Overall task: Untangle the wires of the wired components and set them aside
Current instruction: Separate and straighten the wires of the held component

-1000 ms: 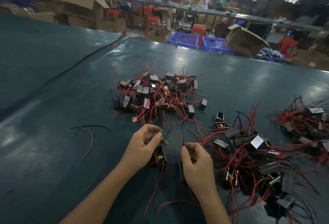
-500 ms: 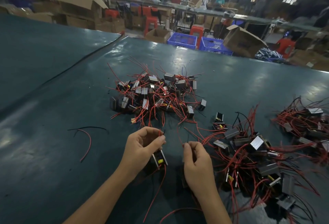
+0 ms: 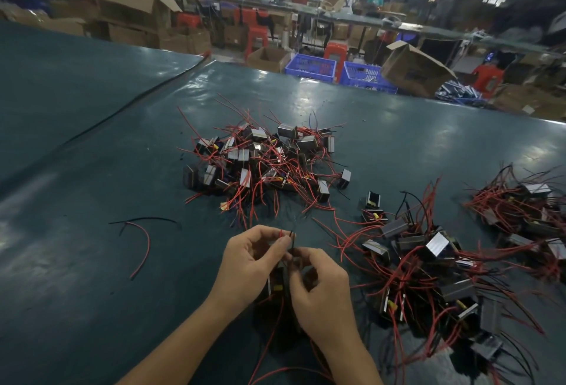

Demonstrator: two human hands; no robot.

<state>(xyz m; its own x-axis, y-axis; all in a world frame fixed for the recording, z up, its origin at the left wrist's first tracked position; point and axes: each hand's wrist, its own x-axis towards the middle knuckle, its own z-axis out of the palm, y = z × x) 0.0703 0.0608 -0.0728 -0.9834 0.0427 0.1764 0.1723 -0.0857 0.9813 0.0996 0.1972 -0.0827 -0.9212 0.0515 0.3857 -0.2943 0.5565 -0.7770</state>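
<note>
My left hand (image 3: 249, 265) and my right hand (image 3: 318, 293) meet low in the middle of the dark green table (image 3: 92, 293). Between them sits a small black wired component (image 3: 277, 285) with a yellow tab, mostly hidden by my fingers. My left thumb and fingers pinch its red and black wire ends (image 3: 291, 236), which stick up above the hand. My right fingers curl round the wires just beside them. Red wires trail down from the hands toward me.
A heap of wired components (image 3: 263, 164) lies beyond my hands. A tangled mass (image 3: 428, 268) spreads to the right, with another pile (image 3: 526, 213) at the far right. Two loose wires (image 3: 141, 244) lie to the left. Boxes and blue crates stand past the far edge.
My hands have come together: the right hand moved left up to the left hand. The component's wire ends now stand pinched together above my left fingers.
</note>
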